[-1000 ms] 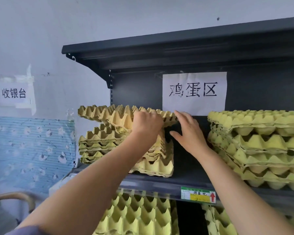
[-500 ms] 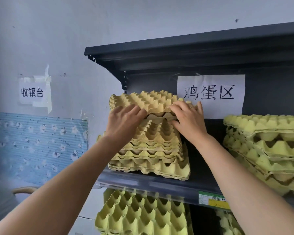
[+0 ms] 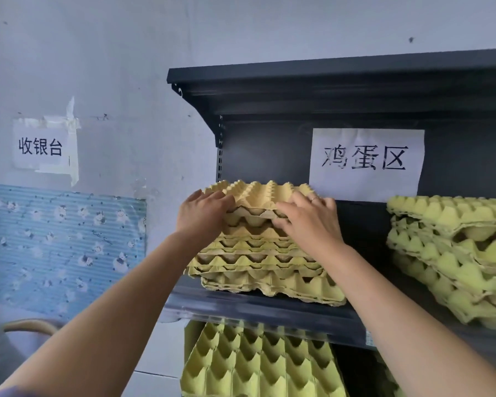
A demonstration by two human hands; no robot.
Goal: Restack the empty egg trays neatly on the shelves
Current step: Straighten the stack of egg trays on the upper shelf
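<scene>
A stack of several yellow pulp egg trays [image 3: 264,265] stands at the left end of a dark metal shelf [image 3: 269,309]. The top tray [image 3: 258,193] sits on that stack, roughly level. My left hand [image 3: 202,214] grips the top tray's front left corner, fingers curled over its edge. My right hand [image 3: 307,219] holds its front right corner, fingers over the top and thumb at the front edge. A second, uneven stack of brighter yellow trays [image 3: 453,253] stands at the right of the same shelf.
More yellow trays [image 3: 258,365] lean upright on the shelf below. A paper sign [image 3: 365,163] hangs on the shelf's back panel, another paper sign [image 3: 42,146] on the wall at left. The upper shelf [image 3: 341,75] overhangs the stacks. A curved chair back [image 3: 30,325] shows low left.
The top tray, earlier skewed and sticking out to the left, has been turned and set squarely on the left stack. Both hands moved to its front corners. My view shifted left.
</scene>
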